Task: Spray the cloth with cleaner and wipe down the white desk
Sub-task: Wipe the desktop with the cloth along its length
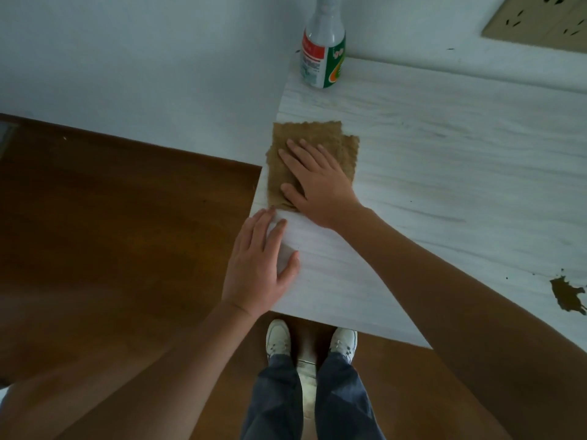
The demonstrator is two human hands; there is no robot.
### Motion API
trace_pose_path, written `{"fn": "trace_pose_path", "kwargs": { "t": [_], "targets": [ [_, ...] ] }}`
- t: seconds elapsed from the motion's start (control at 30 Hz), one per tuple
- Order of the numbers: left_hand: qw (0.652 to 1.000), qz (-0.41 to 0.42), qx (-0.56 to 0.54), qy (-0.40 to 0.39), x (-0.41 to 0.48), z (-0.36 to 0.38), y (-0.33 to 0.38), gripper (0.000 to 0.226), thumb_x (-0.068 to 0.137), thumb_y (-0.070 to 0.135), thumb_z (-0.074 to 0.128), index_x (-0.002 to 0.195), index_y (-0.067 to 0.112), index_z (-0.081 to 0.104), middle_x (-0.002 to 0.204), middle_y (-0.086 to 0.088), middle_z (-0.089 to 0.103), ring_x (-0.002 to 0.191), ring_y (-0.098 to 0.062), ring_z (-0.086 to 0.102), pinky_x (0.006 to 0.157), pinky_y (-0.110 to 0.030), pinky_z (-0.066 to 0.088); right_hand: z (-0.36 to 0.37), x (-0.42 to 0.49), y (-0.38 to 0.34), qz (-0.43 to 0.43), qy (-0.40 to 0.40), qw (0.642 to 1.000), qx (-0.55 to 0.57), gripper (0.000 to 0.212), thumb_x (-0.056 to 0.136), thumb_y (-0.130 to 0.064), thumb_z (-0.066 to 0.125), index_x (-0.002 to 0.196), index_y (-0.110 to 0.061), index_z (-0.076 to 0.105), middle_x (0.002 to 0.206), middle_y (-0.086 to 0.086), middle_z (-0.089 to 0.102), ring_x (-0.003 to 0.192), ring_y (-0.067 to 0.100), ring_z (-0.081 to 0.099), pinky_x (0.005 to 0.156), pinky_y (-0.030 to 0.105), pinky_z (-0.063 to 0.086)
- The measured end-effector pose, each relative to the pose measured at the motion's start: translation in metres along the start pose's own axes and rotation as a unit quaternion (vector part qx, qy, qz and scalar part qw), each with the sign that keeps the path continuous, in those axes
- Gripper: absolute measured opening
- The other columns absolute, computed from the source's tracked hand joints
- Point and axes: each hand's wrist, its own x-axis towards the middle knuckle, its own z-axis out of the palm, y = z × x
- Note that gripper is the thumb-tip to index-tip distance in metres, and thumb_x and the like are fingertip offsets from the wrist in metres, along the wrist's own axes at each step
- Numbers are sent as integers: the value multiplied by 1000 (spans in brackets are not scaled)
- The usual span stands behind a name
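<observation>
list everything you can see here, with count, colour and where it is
brown rectangular cloth: 1, tan-brown, flat on the desk near its left edge
clear plastic spray bottle with a red, white and green label: 1, upright at the desk's far left corner, by the wall
white wood-grain desk: 1, white with grey streaks, right of view
dark brown spill stain: 1 splotch with small specks, on the desk at far right
beige wall plate with dark slots: 1, top right
brown wooden floor: left and bottom
white shoes: 2, on the floor below the desk edge
blue jeans: bottom centre
left hand: flat on the desk's left edge
right hand: pressed flat on the cloth
</observation>
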Motion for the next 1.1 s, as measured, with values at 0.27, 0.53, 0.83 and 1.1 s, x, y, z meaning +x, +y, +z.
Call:
{"fn": "trace_pose_path", "kwargs": {
  "t": [0.27,0.53,0.83,1.1],
  "targets": [
    [1000,-3,11,-19,0,0,0,60,102,48,46,146,8,49,158,-17,41,152,-35,33,121,-54,36,-22,-122,105,135,35,990,-5,66,100,-52,34,158,-23,26,166,-2,22,154,17,13,126,37,6],
    [1000,1,-23,-8,-1,1,-2,60,102,47,45,146,6,49,159,-18,40,152,-34,31,125,-46,27,-28,-176,128,229,49,972,-14,67,99,-49,28,160,-23,21,167,-1,17,155,16,7,126,40,3],
    [997,52,-36,34,-27,-5,-14,46,100,40,58,131,6,64,148,-18,54,142,-34,47,115,-48,46,-12,-77,42,122,24,992,-14,69,97,-50,24,158,-18,26,166,4,22,154,23,13,126,44,5],
    [998,32,-43,29,-46,-3,-15,51,101,42,59,137,7,62,153,-14,52,145,-29,45,112,-44,50,19,11,-65,8,-9,999,-35,59,104,-46,27,156,-19,29,166,4,20,155,24,8,126,46,2]
  ]
}}
